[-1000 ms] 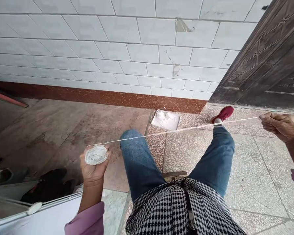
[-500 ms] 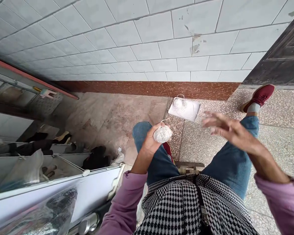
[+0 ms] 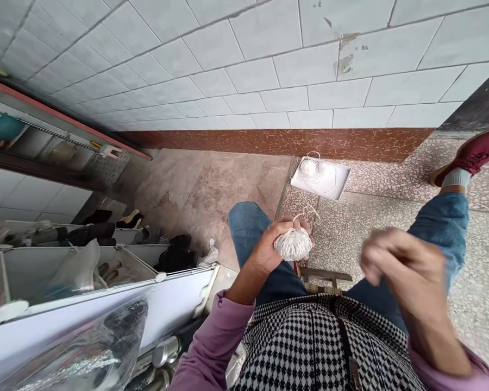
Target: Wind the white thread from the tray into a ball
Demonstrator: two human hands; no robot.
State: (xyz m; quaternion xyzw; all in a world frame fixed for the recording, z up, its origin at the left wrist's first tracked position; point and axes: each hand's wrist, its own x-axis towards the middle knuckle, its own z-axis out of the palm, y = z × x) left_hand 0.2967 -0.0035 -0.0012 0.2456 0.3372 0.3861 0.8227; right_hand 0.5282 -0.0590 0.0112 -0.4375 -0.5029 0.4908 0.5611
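My left hand [image 3: 269, 244] is closed around a ball of white yarn [image 3: 293, 244], held above my left knee with its wound strands facing up. A loose strand [image 3: 309, 210] of the same yarn runs from the top of the ball and curls in the air just beyond it. Well to the right, my right hand [image 3: 405, 260] is raised over my other leg, apart from the ball. Its fingers are curled in and blurred by motion; whether yarn lies between them I cannot make out.
On the floor by the wall lies a shallow white tray [image 3: 340, 184] with more loosely wound white yarn [image 3: 312, 169] in it. A white rack [image 3: 171, 296] holding shoes and bags stands close on my left. The tiled wall [image 3: 244, 87] rises ahead.
My right hand has moved nearer to me and its outstretched fingers have curled in. The strand once stretched toward it now hangs slack and curled. My left hand has turned the ball slightly.
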